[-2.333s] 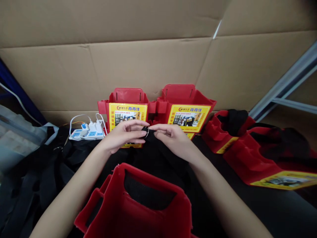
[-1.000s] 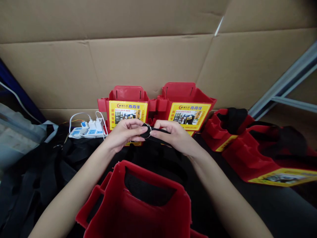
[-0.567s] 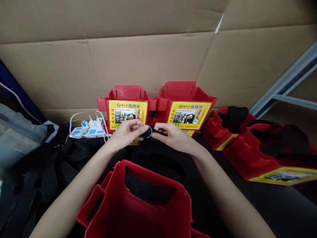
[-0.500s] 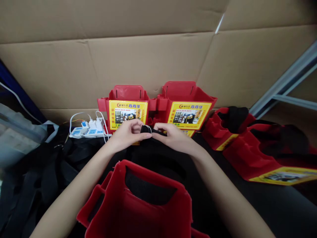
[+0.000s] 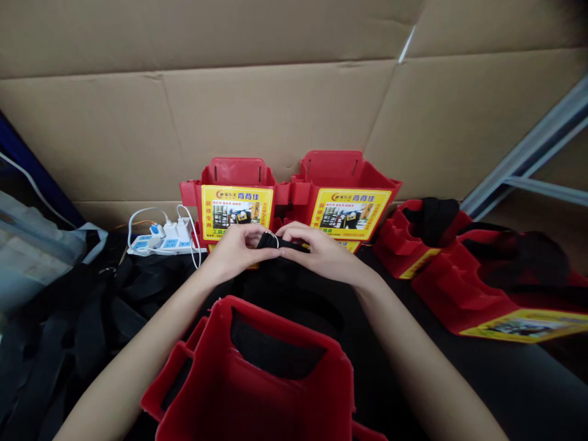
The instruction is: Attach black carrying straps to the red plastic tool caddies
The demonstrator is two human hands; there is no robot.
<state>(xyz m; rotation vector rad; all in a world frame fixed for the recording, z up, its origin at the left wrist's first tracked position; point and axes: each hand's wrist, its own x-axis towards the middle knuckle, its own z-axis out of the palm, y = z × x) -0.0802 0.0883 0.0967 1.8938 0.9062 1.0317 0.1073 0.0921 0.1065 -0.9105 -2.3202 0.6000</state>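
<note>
My left hand and my right hand meet above the black cloth, fingers pinched together. Between them is a black strap with a small metal ring. My left fingers pinch the strap end at the ring; my right fingers grip the strap just right of it. A red plastic carrier with a handle slot stands close in front of me, below my forearms, with black mesh showing through the slot.
Two upright red carriers with yellow labels stand against the cardboard wall. More red carriers with black straps lie at the right. A white power strip with plugs sits left. Black straps pile at the left.
Both hands stayed joined at the ring and strap, shifting only slightly; the ring went from showing open and flat to being mostly covered by my fingertips. The strap sank lower.
</note>
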